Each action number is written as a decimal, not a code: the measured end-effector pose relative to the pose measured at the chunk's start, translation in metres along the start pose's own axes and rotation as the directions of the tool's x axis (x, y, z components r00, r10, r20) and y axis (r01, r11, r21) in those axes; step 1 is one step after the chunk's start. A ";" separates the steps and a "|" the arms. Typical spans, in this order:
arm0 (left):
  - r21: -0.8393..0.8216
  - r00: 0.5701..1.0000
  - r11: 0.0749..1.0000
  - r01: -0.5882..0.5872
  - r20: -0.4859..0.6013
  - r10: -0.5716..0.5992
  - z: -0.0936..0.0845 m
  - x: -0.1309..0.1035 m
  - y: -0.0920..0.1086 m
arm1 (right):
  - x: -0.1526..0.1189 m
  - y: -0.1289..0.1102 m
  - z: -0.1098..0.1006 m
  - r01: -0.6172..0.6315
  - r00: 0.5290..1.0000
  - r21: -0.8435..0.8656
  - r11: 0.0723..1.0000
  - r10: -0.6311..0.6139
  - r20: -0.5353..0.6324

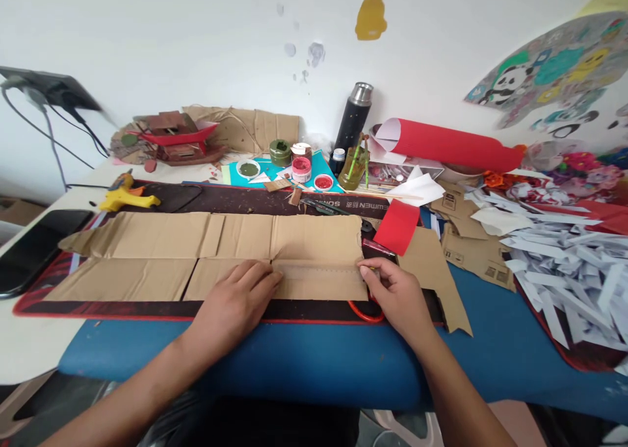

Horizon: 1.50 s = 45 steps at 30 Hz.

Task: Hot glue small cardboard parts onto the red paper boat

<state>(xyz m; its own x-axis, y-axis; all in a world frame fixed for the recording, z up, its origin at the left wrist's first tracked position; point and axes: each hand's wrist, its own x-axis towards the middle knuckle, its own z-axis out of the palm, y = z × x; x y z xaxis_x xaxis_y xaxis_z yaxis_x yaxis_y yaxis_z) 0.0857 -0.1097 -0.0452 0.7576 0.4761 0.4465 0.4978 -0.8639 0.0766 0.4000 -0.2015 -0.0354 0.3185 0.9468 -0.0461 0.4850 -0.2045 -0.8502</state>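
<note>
A long piece of brown cardboard (157,280) with creases and slits lies flat on a dark mat (304,311). Across its right part rests a clear ruler (318,270). My left hand (238,303) lies on the cardboard with its fingers close together, fingertips at the ruler's left end. At the ruler's right end, my right hand (392,293) has thumb and forefinger pinched at the cardboard's edge; what is between them is too small to make out. Red-handled scissors (366,315) lie partly under the cardboard beside my right hand.
A yellow glue gun (128,195) and black phone (42,250) are at the left. Paint jars (301,169), a black flask (353,116) and a red paper roll (446,144) stand behind. White paper strips (574,270) are heaped at the right, near cardboard scraps (475,254).
</note>
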 end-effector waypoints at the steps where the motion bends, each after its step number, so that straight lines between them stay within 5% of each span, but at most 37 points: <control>1: 0.011 1.000 1.000 0.008 -0.013 -0.008 0.000 -0.001 0.002 | 0.000 0.000 0.001 -0.004 1.000 -0.013 1.000 0.004 0.003; 30: -0.045 0.992 0.992 0.121 -0.020 -0.122 -0.001 -0.005 0.011 | -0.004 -0.012 0.002 0.009 0.998 -0.073 0.997 -0.014 -0.069; 41: -0.044 0.999 0.999 -0.016 0.044 0.018 0.001 0.023 0.029 | -0.013 -0.013 -0.001 0.048 0.978 -0.052 0.998 -0.057 -0.202; 45: -0.033 0.999 0.999 -0.032 0.042 0.034 0.003 0.024 0.032 | -0.024 -0.024 0.001 0.053 0.985 0.058 0.997 -0.043 -0.165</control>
<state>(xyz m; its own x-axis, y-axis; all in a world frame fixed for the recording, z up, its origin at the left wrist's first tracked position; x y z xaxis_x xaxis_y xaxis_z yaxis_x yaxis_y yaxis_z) 0.1211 -0.1251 -0.0345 0.7911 0.4534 0.4106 0.4589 -0.8837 0.0915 0.3801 -0.2192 -0.0140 0.4278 0.9006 0.0775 0.4529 -0.1394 -0.8806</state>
